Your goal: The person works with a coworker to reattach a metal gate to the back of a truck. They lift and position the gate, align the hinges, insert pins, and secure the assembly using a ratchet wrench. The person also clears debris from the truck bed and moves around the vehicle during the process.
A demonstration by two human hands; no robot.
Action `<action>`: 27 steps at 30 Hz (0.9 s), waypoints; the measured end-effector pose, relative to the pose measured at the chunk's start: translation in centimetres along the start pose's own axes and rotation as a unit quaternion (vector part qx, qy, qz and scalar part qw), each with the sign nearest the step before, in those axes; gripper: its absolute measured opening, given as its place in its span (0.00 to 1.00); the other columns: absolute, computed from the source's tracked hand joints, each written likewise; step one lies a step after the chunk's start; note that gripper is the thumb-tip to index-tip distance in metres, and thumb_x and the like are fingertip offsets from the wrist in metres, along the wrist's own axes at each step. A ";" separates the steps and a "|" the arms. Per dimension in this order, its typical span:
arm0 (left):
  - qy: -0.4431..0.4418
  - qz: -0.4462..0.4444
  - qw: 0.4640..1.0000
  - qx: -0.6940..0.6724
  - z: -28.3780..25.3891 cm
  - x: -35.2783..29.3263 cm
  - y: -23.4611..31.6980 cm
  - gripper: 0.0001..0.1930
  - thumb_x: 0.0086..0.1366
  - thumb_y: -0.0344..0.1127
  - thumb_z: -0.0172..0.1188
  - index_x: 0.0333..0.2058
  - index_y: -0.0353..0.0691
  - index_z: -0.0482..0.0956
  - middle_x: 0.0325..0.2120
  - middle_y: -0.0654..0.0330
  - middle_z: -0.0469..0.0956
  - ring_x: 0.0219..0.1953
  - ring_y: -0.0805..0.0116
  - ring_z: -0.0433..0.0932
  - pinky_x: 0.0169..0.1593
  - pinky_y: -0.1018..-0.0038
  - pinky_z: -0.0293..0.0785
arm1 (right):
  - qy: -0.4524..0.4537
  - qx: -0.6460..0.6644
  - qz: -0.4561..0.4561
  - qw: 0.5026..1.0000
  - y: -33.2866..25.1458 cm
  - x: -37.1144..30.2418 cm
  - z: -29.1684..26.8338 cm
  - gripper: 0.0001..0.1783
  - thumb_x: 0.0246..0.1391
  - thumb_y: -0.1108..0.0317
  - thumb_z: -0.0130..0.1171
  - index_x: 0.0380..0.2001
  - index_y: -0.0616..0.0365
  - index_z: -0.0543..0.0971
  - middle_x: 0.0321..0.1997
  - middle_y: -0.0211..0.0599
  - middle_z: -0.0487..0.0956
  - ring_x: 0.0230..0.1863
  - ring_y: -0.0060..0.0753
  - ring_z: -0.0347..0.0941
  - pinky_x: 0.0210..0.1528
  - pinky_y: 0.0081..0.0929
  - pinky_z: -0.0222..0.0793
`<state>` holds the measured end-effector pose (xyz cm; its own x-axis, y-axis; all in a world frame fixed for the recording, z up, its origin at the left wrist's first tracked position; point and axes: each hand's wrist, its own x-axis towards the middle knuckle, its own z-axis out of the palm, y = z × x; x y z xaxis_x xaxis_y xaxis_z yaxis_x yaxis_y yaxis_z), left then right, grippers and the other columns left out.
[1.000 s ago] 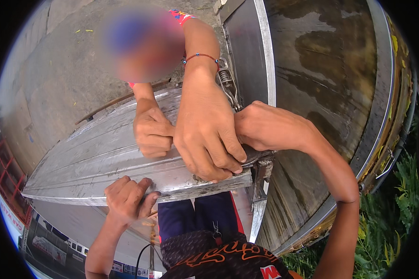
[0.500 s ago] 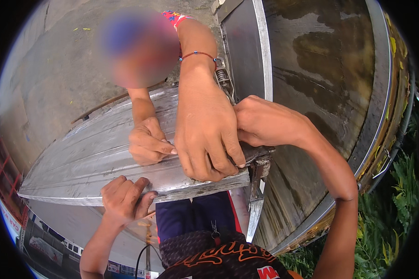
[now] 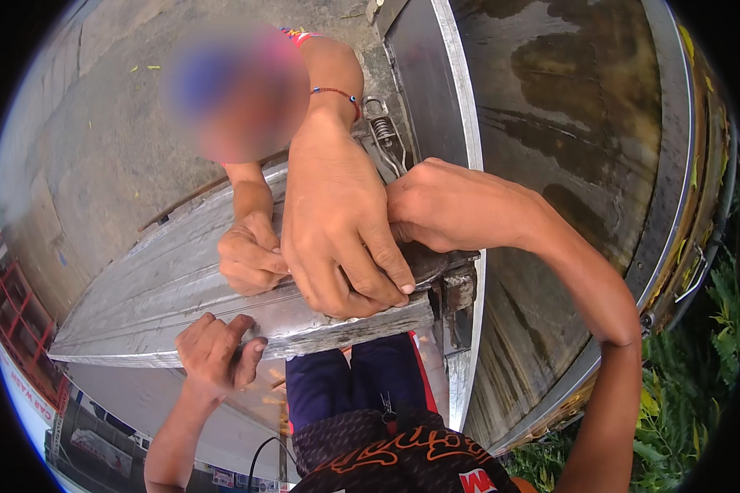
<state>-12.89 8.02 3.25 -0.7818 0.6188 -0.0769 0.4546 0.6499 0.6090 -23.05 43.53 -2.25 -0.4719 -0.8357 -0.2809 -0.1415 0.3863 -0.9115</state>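
A long silver metal panel [image 3: 164,287] with a layered front edge lies across the middle. My left hand [image 3: 215,352] is closed on its front edge, fingers curled on top and thumb by the edge. At the panel's right end, my right hand [image 3: 448,205] is closed beside a metal latch or hinge fitting [image 3: 455,292]. Its fingertips are mostly hidden, so I cannot tell what they hold. A co-worker's large near hand [image 3: 337,230] presses down on the panel against my right hand. The co-worker's other hand [image 3: 253,259] is curled on the panel between the two.
A co-worker [image 3: 238,90] leans in from the far side. A spring-loaded latch [image 3: 382,131] sits behind the hands. To the right stretches a wet, stained metal bed [image 3: 575,123] with a raised rim [image 3: 678,164]. Green plants [image 3: 666,427] grow at the lower right.
My right hand and the co-worker's near hand have shifted slightly left together over the panel. My left hand stays at the front edge. The view has tilted a little.
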 end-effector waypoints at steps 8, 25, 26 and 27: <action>0.004 -0.011 1.000 -0.005 0.1 0.2 0.3 0.11 0.60 0.36 0.70 0.34 0.35 0.82 0.17 0.62 0.69 0.16 0.64 0.65 0.20 0.68 0.60 | 0.026 0.052 -0.002 0.998 0.4 0.0 -0.3 0.09 0.56 0.72 0.62 0.36 0.67 0.85 0.30 0.56 0.83 0.34 0.61 0.79 0.38 0.45 0.76; 0.093 -0.012 0.995 0.018 2.0 -0.7 0.3 0.13 0.67 0.44 0.65 0.30 0.41 0.80 0.20 0.59 0.77 0.24 0.59 0.80 0.26 0.63 0.75 | 0.031 0.214 0.165 0.962 1.7 -1.7 1.6 0.11 0.60 0.71 0.63 0.39 0.70 0.80 0.34 0.32 0.84 0.37 0.18 0.75 0.43 0.25 0.74; 0.091 -0.018 0.996 0.017 2.1 -0.9 0.1 0.15 0.69 0.46 0.62 0.30 0.41 0.80 0.21 0.57 0.77 0.25 0.57 0.81 0.27 0.62 0.76 | 0.016 0.213 0.205 0.955 1.8 -1.6 1.6 0.09 0.60 0.73 0.62 0.41 0.69 0.81 0.37 0.31 0.84 0.39 0.18 0.75 0.45 0.25 0.75; 0.087 -0.016 0.996 0.012 2.4 -0.7 -0.2 0.17 0.70 0.48 0.60 0.31 0.40 0.80 0.21 0.56 0.78 0.26 0.56 0.81 0.28 0.61 0.77 | 0.027 0.250 0.174 0.952 4.0 -2.0 2.6 0.09 0.59 0.74 0.64 0.42 0.67 0.82 0.37 0.31 0.85 0.39 0.19 0.76 0.45 0.26 0.75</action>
<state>-11.37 8.57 1.28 -0.8576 0.5124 0.0435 0.4363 0.6802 0.5891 -20.44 45.80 -6.13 -0.4603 -0.6645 -0.5887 0.4574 0.3908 -0.7988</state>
